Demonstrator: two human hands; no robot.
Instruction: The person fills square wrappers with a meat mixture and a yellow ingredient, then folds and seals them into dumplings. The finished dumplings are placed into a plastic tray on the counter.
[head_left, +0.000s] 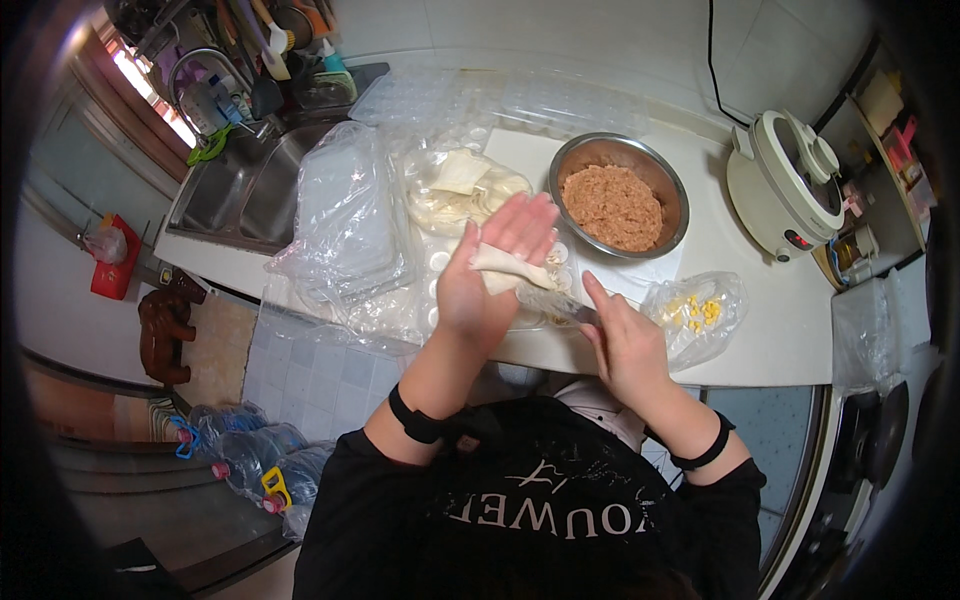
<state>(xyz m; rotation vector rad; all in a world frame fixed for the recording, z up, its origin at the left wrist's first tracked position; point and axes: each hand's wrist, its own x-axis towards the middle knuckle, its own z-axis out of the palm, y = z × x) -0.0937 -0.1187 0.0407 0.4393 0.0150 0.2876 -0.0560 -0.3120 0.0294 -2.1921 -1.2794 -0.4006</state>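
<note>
My left hand (491, 270) is palm up over the counter, fingers extended, with a partly folded dough wrapper (510, 268) lying across it. A flat metal utensil (562, 304), its kind not clear, is gripped in my right hand (626, 337), its blade against the wrapper's lower right side. Just behind my left hand, a plastic bag of dough wrappers (461, 184) lies open. The steel bowl (556, 180) of minced filling (613, 206) stands beyond my right hand. Under my hands is a clear plastic tray (437, 289), partly hidden. A plastic bag with yellow pieces (697, 313) lies right of my right hand.
Bagged plastic trays (352, 217) lie at the left, beside a steel sink (255, 187). More clear trays (525, 101) line the wall. A pale electric cooker (784, 187) stands at the right, near a shelf (889, 165). Large water bottles (255, 454) are on the floor at the lower left.
</note>
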